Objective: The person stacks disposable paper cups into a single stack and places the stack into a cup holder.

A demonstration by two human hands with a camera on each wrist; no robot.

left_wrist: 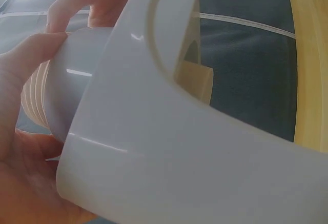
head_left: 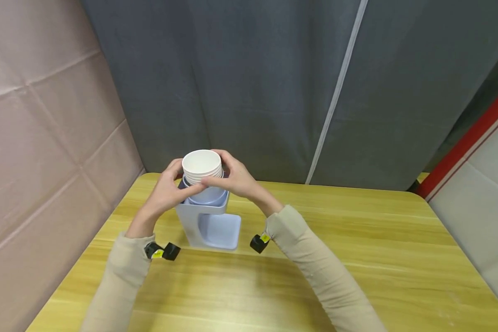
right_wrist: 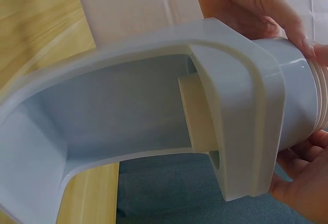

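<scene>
A stack of white paper cups (head_left: 201,163) stands mouth up in the round holder (head_left: 209,197) of a pale blue-grey cup dispenser (head_left: 191,219). My left hand (head_left: 166,189) curls round the left side of the stack, and my right hand (head_left: 236,180) holds it from the right. Both thumbs meet at the front, near the holder's rim. The stacked cup rims (right_wrist: 322,96) show beyond the holder in the right wrist view. Below the dispenser's top, the lower end of a cup (right_wrist: 197,114) sticks out. Some fingertips are hidden behind the stack.
The dispenser stands on a yellow wood-grain table (head_left: 336,258), near its back left. A dark grey curtain (head_left: 249,92) hangs behind. Pale panels (head_left: 45,138) rise at the left, and a red-edged white panel (head_left: 489,193) stands at the right.
</scene>
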